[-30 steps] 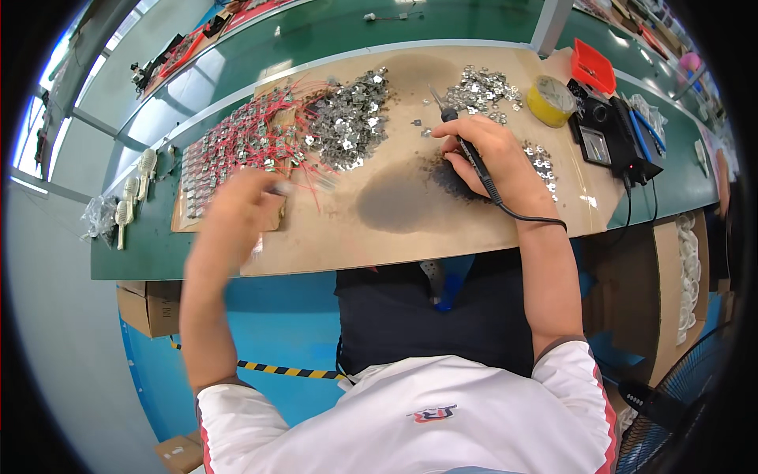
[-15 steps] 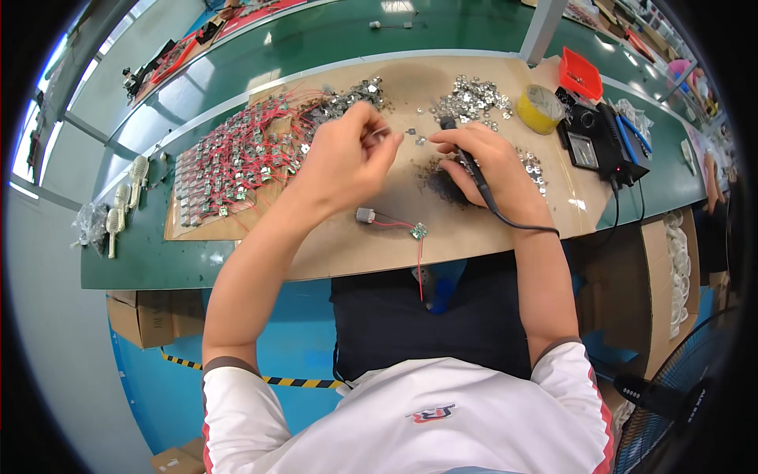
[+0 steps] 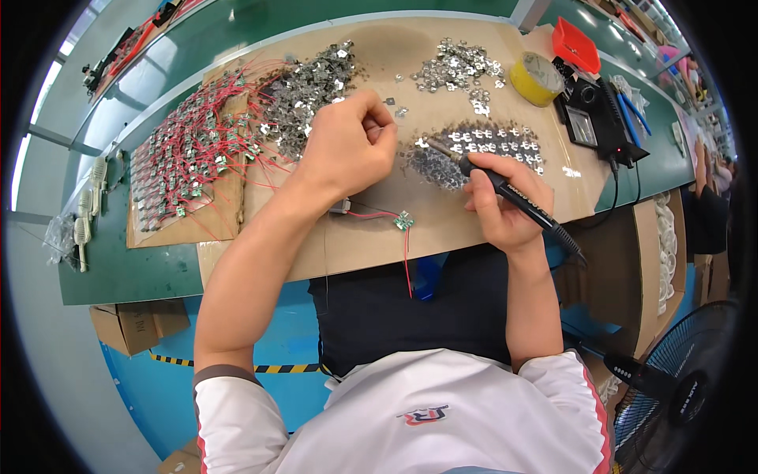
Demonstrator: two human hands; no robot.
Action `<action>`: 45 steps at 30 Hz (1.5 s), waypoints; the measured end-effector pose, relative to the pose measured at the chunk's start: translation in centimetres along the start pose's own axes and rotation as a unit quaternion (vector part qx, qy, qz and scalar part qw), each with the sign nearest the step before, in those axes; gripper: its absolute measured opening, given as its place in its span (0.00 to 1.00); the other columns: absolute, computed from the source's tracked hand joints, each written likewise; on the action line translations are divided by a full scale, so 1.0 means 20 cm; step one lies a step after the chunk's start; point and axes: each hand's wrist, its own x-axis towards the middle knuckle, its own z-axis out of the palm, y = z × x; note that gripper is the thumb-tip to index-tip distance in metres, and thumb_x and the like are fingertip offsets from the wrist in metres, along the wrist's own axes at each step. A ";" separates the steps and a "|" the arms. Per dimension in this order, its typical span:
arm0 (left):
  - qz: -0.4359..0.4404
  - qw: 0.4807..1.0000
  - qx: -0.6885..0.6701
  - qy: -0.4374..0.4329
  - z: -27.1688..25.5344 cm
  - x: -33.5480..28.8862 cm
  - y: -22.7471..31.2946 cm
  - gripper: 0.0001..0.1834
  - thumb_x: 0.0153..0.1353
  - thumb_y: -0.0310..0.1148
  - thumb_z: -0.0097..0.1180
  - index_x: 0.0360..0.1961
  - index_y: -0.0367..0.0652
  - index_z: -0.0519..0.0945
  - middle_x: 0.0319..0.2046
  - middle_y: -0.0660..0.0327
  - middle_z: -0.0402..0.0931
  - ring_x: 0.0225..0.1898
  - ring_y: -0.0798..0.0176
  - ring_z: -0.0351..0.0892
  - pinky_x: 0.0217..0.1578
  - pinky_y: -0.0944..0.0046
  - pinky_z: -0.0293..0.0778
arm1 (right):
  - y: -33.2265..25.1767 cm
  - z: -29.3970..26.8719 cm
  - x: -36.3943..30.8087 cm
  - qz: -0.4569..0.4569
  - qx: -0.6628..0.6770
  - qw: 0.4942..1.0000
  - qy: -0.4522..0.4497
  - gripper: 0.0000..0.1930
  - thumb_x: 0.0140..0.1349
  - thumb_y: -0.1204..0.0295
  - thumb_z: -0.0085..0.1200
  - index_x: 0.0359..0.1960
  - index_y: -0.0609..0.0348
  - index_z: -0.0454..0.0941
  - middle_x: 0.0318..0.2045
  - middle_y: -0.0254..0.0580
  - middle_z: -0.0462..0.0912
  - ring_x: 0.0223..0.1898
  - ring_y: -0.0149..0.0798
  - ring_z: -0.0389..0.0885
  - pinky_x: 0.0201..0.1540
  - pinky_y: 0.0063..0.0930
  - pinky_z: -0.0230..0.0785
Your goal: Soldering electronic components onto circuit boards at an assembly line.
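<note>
Gripping the iron (image 3: 542, 216) in a curled right hand (image 3: 513, 209), tip near the clips (image 3: 493, 144); in the bunched left hand (image 3: 354, 144), hold unclear. Near the table (image 3: 134, 276) edge, a board (image 3: 403, 220), perhaps dragged off if snagged by its overhanging wire (image 3: 407, 261). In the box (image 3: 646, 246), rings (image 3: 669, 253); in the red tray (image 3: 584, 57), contents unclear.

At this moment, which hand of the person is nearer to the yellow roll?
The right. The right hand, holding the soldering iron, is below the yellow roll in the picture; the left hand is farther away, to its lower left.
</note>
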 end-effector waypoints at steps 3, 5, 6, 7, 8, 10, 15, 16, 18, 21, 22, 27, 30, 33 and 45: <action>0.026 0.999 0.023 -0.015 0.02 0.00 0.00 0.05 0.62 0.26 0.64 0.33 0.35 0.82 0.23 0.63 0.80 0.24 0.73 0.75 0.29 0.68 0.74 | 0.01 0.01 0.00 0.002 -0.026 1.000 -0.003 0.10 0.66 0.81 0.62 0.49 0.69 0.85 0.28 0.39 0.88 0.24 0.26 0.85 0.28 0.19 0.78; 0.036 0.999 0.037 -0.017 0.03 0.00 0.01 0.04 0.60 0.25 0.65 0.32 0.35 0.84 0.23 0.61 0.82 0.25 0.71 0.78 0.30 0.67 0.76 | 0.00 0.00 0.01 0.011 -0.030 0.999 -0.005 0.10 0.65 0.81 0.62 0.47 0.69 0.86 0.28 0.40 0.88 0.24 0.26 0.85 0.28 0.19 0.78; 0.043 0.997 0.057 -0.012 0.03 0.00 0.01 0.04 0.59 0.26 0.65 0.32 0.35 0.85 0.24 0.58 0.83 0.25 0.67 0.81 0.31 0.65 0.77 | -0.01 0.00 0.03 0.000 -0.038 0.999 -0.008 0.10 0.64 0.81 0.63 0.46 0.68 0.86 0.29 0.40 0.88 0.24 0.27 0.86 0.29 0.20 0.78; 0.057 0.996 0.070 -0.011 0.05 0.01 0.02 0.04 0.59 0.26 0.66 0.32 0.35 0.86 0.25 0.55 0.85 0.26 0.63 0.84 0.32 0.62 0.79 | -0.02 -0.02 0.04 -0.011 -0.057 0.998 -0.007 0.09 0.63 0.81 0.64 0.45 0.67 0.87 0.29 0.41 0.89 0.25 0.28 0.86 0.30 0.22 0.78; 0.070 0.996 0.059 -0.017 0.07 0.01 0.03 0.04 0.59 0.26 0.66 0.32 0.35 0.86 0.25 0.55 0.85 0.26 0.63 0.84 0.32 0.62 0.79 | -0.01 -0.03 0.04 -0.026 -0.067 0.997 -0.004 0.09 0.62 0.81 0.64 0.44 0.66 0.87 0.30 0.41 0.89 0.26 0.29 0.87 0.31 0.23 0.79; 0.068 0.994 0.087 -0.021 0.09 0.01 0.04 0.05 0.56 0.27 0.65 0.31 0.38 0.88 0.28 0.47 0.86 0.32 0.43 0.89 0.37 0.52 0.82 | 0.00 -0.03 0.04 -0.040 -0.069 0.997 0.004 0.09 0.60 0.78 0.66 0.43 0.62 0.88 0.30 0.42 0.89 0.29 0.33 0.88 0.33 0.26 0.79; 0.053 0.991 0.122 -0.022 0.04 -0.04 -0.03 0.05 0.58 0.26 0.69 0.32 0.36 0.88 0.27 0.49 0.86 0.29 0.51 0.88 0.33 0.57 0.81 | 0.01 0.04 0.03 -0.043 -0.017 0.999 0.011 0.10 0.56 0.79 0.68 0.40 0.60 0.88 0.28 0.42 0.87 0.27 0.40 0.87 0.31 0.31 0.79; 0.046 0.992 0.113 -0.020 0.05 -0.04 -0.03 0.05 0.58 0.26 0.70 0.32 0.35 0.88 0.26 0.49 0.86 0.27 0.53 0.87 0.33 0.58 0.81 | 0.00 0.02 0.04 -0.039 -0.013 0.999 0.007 0.10 0.56 0.80 0.68 0.40 0.61 0.88 0.27 0.41 0.85 0.24 0.38 0.85 0.29 0.29 0.77; 0.059 0.992 0.105 -0.029 0.06 -0.04 0.00 0.05 0.58 0.25 0.70 0.32 0.34 0.87 0.26 0.50 0.85 0.27 0.54 0.87 0.32 0.59 0.80 | -0.01 0.03 0.03 -0.043 -0.006 0.999 0.029 0.09 0.57 0.80 0.67 0.40 0.61 0.86 0.23 0.38 0.82 0.20 0.34 0.81 0.26 0.28 0.75; 0.048 0.993 0.103 -0.034 0.07 -0.03 0.01 0.05 0.59 0.25 0.70 0.32 0.33 0.87 0.26 0.50 0.85 0.26 0.55 0.86 0.32 0.60 0.79 | -0.01 0.02 0.03 -0.048 -0.004 0.998 0.039 0.08 0.58 0.79 0.67 0.39 0.61 0.85 0.22 0.36 0.80 0.19 0.32 0.79 0.25 0.28 0.74; 0.058 0.993 0.103 -0.031 0.07 -0.03 0.00 0.05 0.59 0.25 0.70 0.32 0.33 0.87 0.25 0.50 0.85 0.26 0.55 0.86 0.32 0.60 0.79 | -0.01 0.02 0.03 -0.047 0.005 0.998 0.036 0.08 0.58 0.79 0.67 0.39 0.61 0.85 0.22 0.36 0.80 0.18 0.32 0.79 0.25 0.28 0.74; 0.049 0.993 0.103 -0.034 0.08 -0.01 0.01 0.05 0.59 0.25 0.70 0.31 0.33 0.87 0.26 0.50 0.85 0.26 0.55 0.87 0.32 0.59 0.79 | 0.00 0.02 0.04 -0.047 0.004 0.998 0.040 0.08 0.58 0.80 0.67 0.39 0.61 0.85 0.21 0.37 0.80 0.19 0.32 0.79 0.25 0.28 0.74; 0.062 0.991 0.119 -0.023 0.06 -0.02 0.00 0.05 0.59 0.25 0.71 0.31 0.33 0.87 0.26 0.50 0.85 0.26 0.54 0.87 0.32 0.59 0.80 | 0.00 0.04 0.04 -0.049 0.013 0.998 0.042 0.08 0.58 0.80 0.67 0.39 0.61 0.84 0.21 0.37 0.80 0.19 0.32 0.79 0.25 0.27 0.74; 0.067 0.992 0.105 -0.024 0.09 -0.01 0.00 0.05 0.58 0.25 0.71 0.30 0.33 0.87 0.26 0.50 0.85 0.26 0.53 0.87 0.32 0.59 0.80 | 0.01 0.02 0.03 -0.043 0.007 0.998 0.042 0.09 0.57 0.80 0.67 0.39 0.61 0.86 0.22 0.37 0.81 0.19 0.31 0.80 0.24 0.26 0.74; -0.011 0.997 0.061 0.039 0.05 -0.03 0.00 0.08 0.61 0.27 0.70 0.33 0.34 0.82 0.25 0.54 0.85 0.27 0.63 0.84 0.31 0.61 0.79 | -0.01 0.03 0.05 -0.039 -0.020 0.999 0.017 0.08 0.57 0.79 0.67 0.39 0.60 0.88 0.26 0.40 0.85 0.23 0.37 0.84 0.29 0.29 0.76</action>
